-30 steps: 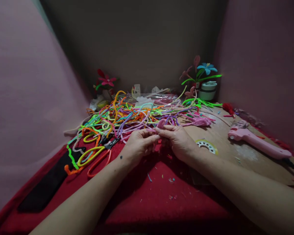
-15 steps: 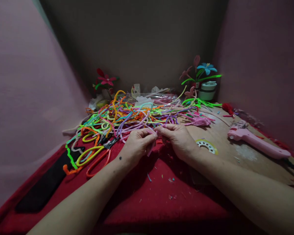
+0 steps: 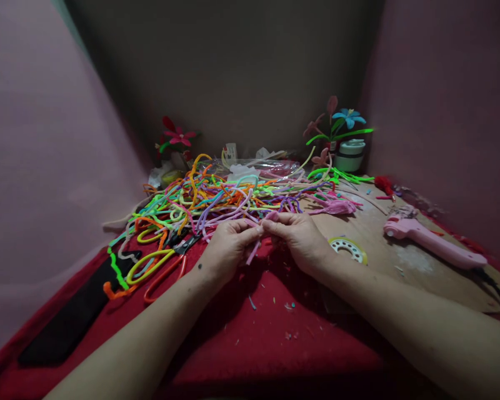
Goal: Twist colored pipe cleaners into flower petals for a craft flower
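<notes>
- Left hand (image 3: 227, 247): thumb and forefinger are closed in a pinch on a pink fuzzy chenille stem (image 3: 253, 253). The other fingers are curled under.
- Right hand (image 3: 300, 239): also closed in a fingertip pinch on the same stem, its fingertips touching those of the left hand above the red cloth table cover (image 3: 275, 339).
- Pink fuzzy chenille stem: held between the two hands just in front of the pile. One short free end hangs down and leftward below the fingers. The gripped part is hidden, so its shape cannot be told.
- Stage of work, as judged: shaping of this stem appears to be under way, with the hanging end still straight and unworked.
- Supply: a large tangled pile of multicoloured chenille stems (image 3: 216, 200) lies unused beyond the hands.
- Made pieces: a red-and-pink stem flower (image 3: 177, 136) and a blue stem flower with green leaves (image 3: 348, 118) stand at the back, and a pink tufted bundle (image 3: 335, 207) lies just right of the pile.
- Tools at rest, none in hand: yellow-and-orange-handled scissors (image 3: 158, 266) to the left, a pink glue gun (image 3: 433, 241) on the brown board (image 3: 400, 272) to the right, and a white-and-yellow ring-shaped reel (image 3: 348, 248) beside the right wrist.
</notes>
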Demonstrator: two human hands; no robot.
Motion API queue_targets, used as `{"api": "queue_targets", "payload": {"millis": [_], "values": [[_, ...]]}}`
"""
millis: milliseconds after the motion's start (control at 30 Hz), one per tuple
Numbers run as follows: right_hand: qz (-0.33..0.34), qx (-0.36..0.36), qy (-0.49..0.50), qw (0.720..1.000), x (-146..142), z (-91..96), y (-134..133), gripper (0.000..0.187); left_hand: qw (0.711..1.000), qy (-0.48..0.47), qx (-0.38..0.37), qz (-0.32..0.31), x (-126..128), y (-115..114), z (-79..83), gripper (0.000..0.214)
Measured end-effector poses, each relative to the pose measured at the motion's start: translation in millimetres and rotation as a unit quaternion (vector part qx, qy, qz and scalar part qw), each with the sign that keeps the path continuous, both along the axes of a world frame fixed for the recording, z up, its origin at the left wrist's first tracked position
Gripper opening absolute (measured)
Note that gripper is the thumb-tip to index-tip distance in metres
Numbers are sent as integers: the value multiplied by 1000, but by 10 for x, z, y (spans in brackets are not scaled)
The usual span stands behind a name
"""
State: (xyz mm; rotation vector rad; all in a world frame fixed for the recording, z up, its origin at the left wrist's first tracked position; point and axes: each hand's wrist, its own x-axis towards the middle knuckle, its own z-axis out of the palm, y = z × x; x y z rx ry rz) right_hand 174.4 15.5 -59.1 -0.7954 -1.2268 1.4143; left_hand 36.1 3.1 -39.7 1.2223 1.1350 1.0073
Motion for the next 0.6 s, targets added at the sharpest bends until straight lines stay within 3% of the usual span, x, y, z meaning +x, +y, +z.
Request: {"api": "queue_targets", "payload": {"millis": [133,333,600], "values": [[-24,1,4,1000,3,-18,17,24,999,15,17,-29,-18,3,-22,22],[16,-55,38,998,0,-16,9,22,999,35,23,-25,-10,-13,-15,17],[-16,-23,4,1000,-5,-15,-4,16,997,60,30,-38,4,-31,24,14]]}}
